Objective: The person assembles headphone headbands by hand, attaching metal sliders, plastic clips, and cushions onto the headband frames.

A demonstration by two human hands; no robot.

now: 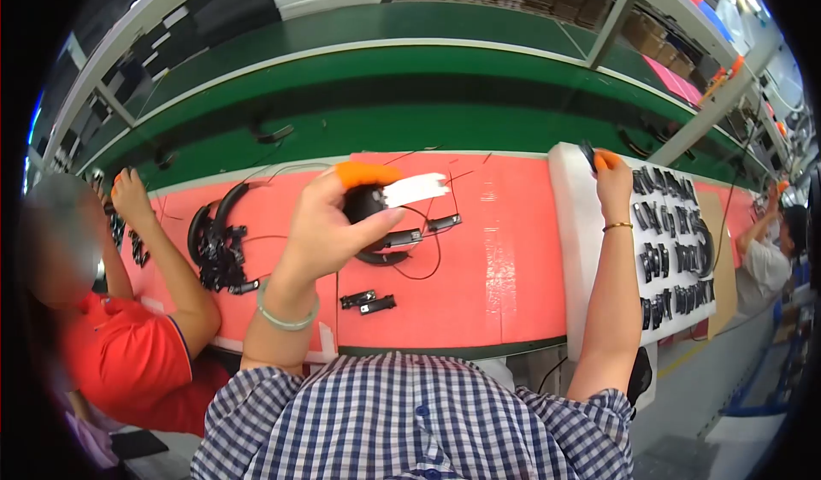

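Observation:
My left hand (329,223), with an orange finger cot on one finger, is raised over the pink mat (522,258). Its thumb and fingers close round a black rounded part (363,204), and a bright white strip (416,189) sticks out beside it. Below lie a black curved band (382,259), a thin black cable and a small black part (445,223). My right hand (610,175), also with orange finger cots, pinches a small black piece (587,154) at the far left edge of the white foam tray (581,249). Its exact kind is too small to tell.
Rows of small black parts (676,245) fill the tray. Two black pieces (368,301) lie near the mat's front. Left are black curved bands (224,211) and a pile of parts. A person in red (128,343) works there. Behind runs a green conveyor belt (368,95).

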